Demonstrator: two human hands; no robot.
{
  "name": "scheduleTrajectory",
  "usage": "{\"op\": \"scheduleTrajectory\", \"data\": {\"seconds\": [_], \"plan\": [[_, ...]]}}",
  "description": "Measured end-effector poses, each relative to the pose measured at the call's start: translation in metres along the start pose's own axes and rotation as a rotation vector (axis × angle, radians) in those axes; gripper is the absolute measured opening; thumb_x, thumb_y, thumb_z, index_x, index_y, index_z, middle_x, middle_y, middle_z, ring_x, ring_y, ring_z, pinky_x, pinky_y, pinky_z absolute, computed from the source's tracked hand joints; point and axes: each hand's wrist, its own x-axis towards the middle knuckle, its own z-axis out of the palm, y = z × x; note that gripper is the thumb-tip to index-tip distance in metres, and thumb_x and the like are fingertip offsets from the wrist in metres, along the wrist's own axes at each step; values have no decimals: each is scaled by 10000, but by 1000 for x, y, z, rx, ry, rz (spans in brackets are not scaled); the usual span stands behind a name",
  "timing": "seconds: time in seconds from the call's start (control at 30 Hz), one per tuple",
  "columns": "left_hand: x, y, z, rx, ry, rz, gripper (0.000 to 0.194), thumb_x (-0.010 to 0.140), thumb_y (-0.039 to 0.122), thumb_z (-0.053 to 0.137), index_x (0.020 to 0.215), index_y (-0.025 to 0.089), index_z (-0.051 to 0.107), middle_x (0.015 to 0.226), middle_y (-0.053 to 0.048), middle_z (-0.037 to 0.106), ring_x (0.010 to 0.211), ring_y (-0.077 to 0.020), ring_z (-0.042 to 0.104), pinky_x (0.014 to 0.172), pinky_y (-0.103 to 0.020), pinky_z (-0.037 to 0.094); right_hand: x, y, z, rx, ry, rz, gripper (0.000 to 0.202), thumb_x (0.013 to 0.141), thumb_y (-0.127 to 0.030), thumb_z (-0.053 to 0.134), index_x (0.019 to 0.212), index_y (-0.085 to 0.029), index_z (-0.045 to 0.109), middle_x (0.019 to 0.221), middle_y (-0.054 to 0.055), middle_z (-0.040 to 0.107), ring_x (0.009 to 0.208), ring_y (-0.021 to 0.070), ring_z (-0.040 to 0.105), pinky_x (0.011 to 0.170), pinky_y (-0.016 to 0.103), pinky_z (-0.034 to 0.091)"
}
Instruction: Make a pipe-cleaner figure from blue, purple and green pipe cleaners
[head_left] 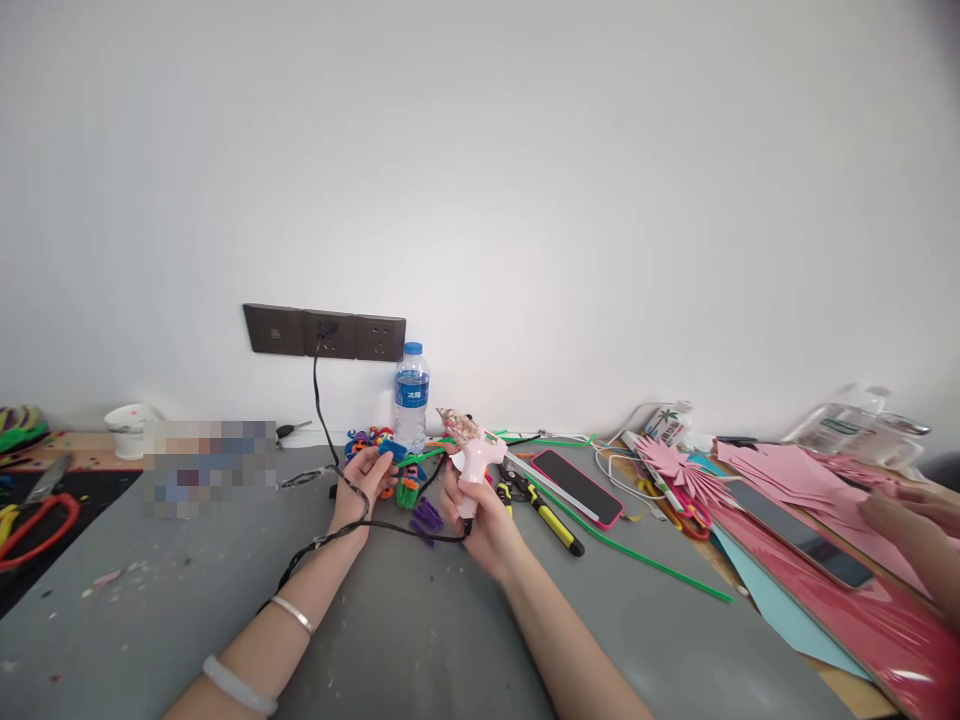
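Observation:
My right hand (pixel 484 525) grips a pale pink glue gun (pixel 478 458) by its handle. The gun's nozzle points up and left, and a long translucent glue stick (pixel 551 485) sticks out of its back. Between the fingertips of my left hand (pixel 358 488) is a small blue fuzzy piece (pixel 391 450), with a green pipe cleaner (pixel 421 457) reaching right from it. Several colourful pipe-cleaner shapes lie just behind and beside my left hand, among them purple pieces (pixel 427 515). The gun's black cord (pixel 397 526) runs across my left wrist.
A water bottle (pixel 412 400) stands by the wall sockets (pixel 330 333). Right of the gun lie yellow-black pliers (pixel 553 522), a phone (pixel 577 487) and a long green pipe cleaner (pixel 660 563). Another person's hands (pixel 915 515) are over pink paper (pixel 795 485). Red-handled scissors (pixel 45 535) lie left.

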Motion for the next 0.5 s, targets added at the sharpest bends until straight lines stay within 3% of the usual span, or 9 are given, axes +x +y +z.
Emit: {"op": "scheduleTrajectory", "data": {"seconds": [0.13, 0.27, 0.5], "plan": [[0, -2, 0, 9, 10, -6, 479, 480, 456, 864, 780, 154, 643, 626, 10, 650, 584, -154, 655, 529, -248, 554, -2, 0, 1, 81, -63, 71, 342, 791, -444, 638, 1012, -206, 529, 564, -69, 386, 465, 85, 362, 431, 201, 241], [-2, -3, 1, 33, 3, -5, 476, 462, 447, 878, 758, 160, 640, 609, 14, 642, 583, -157, 648, 527, -250, 556, -1, 14, -3, -84, -34, 51, 384, 847, -510, 598, 1018, -173, 538, 448, -109, 341, 347, 57, 269, 374, 192, 159], [-7, -2, 4, 50, -21, 13, 466, 471, 475, 870, 733, 172, 631, 576, 27, 624, 538, -141, 625, 503, -248, 549, 0, 25, -8, -311, 33, 54, 438, 818, -549, 631, 941, -137, 545, 407, -118, 382, 305, 39, 285, 351, 182, 217]]}}
